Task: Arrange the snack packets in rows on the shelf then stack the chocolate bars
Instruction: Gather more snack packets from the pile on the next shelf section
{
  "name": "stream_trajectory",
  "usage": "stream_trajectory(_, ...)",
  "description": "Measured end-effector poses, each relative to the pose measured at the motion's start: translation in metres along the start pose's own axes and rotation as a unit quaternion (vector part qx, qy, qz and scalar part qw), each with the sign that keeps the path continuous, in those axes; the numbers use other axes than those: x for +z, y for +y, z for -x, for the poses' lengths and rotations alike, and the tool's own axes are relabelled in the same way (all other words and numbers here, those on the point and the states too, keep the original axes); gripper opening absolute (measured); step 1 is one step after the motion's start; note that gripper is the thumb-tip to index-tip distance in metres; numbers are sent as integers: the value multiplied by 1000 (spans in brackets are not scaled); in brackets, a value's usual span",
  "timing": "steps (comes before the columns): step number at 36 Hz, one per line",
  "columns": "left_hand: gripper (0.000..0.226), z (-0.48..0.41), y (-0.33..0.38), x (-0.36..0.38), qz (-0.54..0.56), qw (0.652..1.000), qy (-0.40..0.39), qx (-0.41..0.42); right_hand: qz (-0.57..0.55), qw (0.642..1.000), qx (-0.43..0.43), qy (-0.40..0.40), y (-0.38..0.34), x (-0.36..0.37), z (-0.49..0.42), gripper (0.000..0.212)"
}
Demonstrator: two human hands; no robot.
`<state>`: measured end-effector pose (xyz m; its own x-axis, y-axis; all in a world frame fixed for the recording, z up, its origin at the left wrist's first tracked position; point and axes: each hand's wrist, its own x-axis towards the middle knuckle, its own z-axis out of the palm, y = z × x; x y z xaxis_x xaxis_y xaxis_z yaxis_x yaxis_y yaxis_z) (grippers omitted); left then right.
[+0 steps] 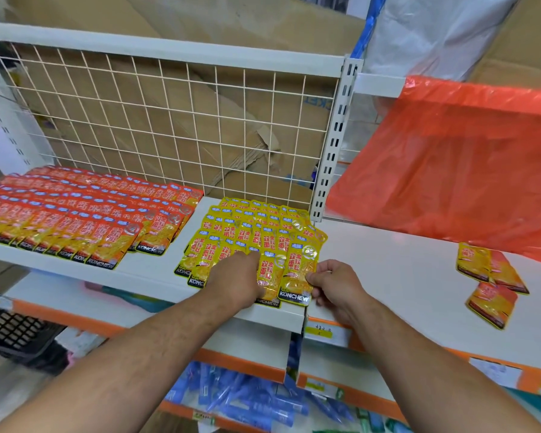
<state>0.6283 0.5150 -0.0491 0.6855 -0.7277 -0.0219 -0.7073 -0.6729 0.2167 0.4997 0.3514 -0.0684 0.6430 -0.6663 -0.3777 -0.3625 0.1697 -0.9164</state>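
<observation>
Yellow snack packets (250, 235) lie in overlapping rows on the white shelf (156, 267), right of centre. Red snack packets (75, 214) fill rows on the shelf's left part. My left hand (236, 279) lies flat on the front yellow packets, palm down. My right hand (333, 287) pinches the lower right edge of the front-right yellow packet (299, 270) at the shelf's front edge. Three loose packets (489, 279) lie on the neighbouring shelf to the right. No chocolate bars are visible.
A wire grid back panel (169, 120) with cardboard behind it closes the shelf's rear. A red plastic bag (456, 164) hangs over the right shelf (388, 276). A slotted upright post (338, 142) divides the shelves. Blue packets (238, 398) sit on the lower shelf; a black crate (16, 332) stands lower left.
</observation>
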Motion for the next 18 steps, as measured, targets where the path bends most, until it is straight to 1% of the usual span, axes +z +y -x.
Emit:
stream_trajectory(8, 40, 2, 1, 0, -35, 999, 17, 21, -4, 1000, -5, 1, 0, 1, 0, 22)
stream_trajectory(12, 46, 2, 0, 2, -45, 998, 27, 36, -5, 1000, -4, 3, 0, 3, 0, 22)
stream_trajectory(15, 50, 3, -2, 6, -38, 997, 21, 61, 1, 1000, -1, 2, 0, 4, 0, 21)
stream_trajectory(18, 46, 5, -3, 8, -45, 997, 11, 63, 6, 1000, 2, -2, 0, 4, 0, 21)
